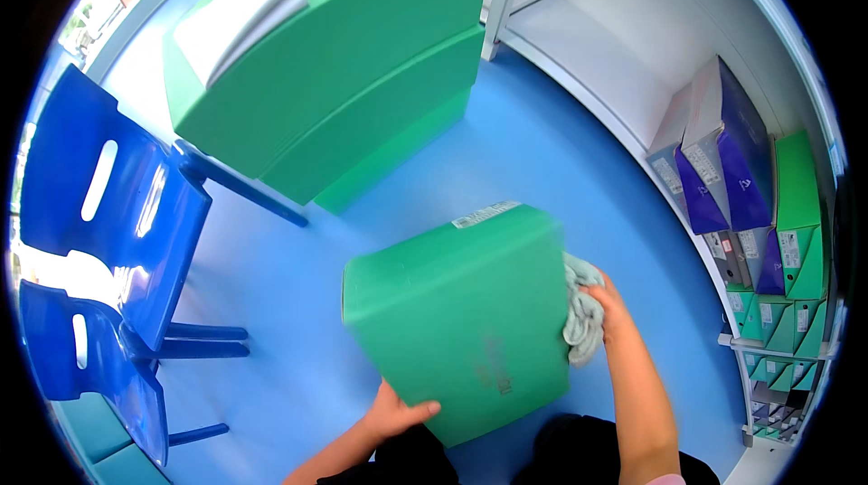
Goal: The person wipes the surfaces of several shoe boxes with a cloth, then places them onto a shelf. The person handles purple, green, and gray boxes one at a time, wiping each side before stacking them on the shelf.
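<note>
A green cardboard shoe box (447, 309) is held tilted above the blue floor, in front of my knees. Faint dark print marks its broad face, and a white label (486, 214) sits on its far edge. My left hand (402, 409) grips the near left corner, thumb over the broad face and fingers hidden beneath. In my right hand (605, 302) is a bunched grey cloth (583, 312), pressed against the right side of the box.
Large green boxes (352, 85) stand ahead with folded white paper (234, 24) on top. Blue plastic chairs (115, 187) line the left. At the right, a white shelf unit (576, 37) holds purple-and-grey shoe boxes (725, 146) and several green ones (800, 200).
</note>
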The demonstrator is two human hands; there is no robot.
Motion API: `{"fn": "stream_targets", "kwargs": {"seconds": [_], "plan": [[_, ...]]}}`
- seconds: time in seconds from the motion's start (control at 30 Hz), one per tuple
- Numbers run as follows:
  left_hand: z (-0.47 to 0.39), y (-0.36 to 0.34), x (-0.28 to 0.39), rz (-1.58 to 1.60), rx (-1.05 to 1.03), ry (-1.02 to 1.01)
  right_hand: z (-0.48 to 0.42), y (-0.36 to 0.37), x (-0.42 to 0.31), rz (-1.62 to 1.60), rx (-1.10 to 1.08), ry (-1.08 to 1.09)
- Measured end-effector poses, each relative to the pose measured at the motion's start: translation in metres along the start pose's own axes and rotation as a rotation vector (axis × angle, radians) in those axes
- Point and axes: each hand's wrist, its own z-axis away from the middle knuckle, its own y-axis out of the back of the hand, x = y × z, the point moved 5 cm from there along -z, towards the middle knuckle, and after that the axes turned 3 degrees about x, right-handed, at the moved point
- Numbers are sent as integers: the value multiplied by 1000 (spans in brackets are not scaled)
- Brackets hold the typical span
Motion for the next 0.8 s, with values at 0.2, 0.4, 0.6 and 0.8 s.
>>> {"fn": "stream_targets", "kwargs": {"seconds": [0.2,0.4,0.6,0.8], "plan": [[2,5,10,-502,-158,-300,27,8,-20,-49,88,67],[3,21,15,-208,12,-212,28,20,-53,-29,-11,152],[-9,24,65,-256,-32,-271,23,4,-120,172,-39,165],[-2,27,79,-356,-90,-325,38,-37,-145,583,-273,229]]}}
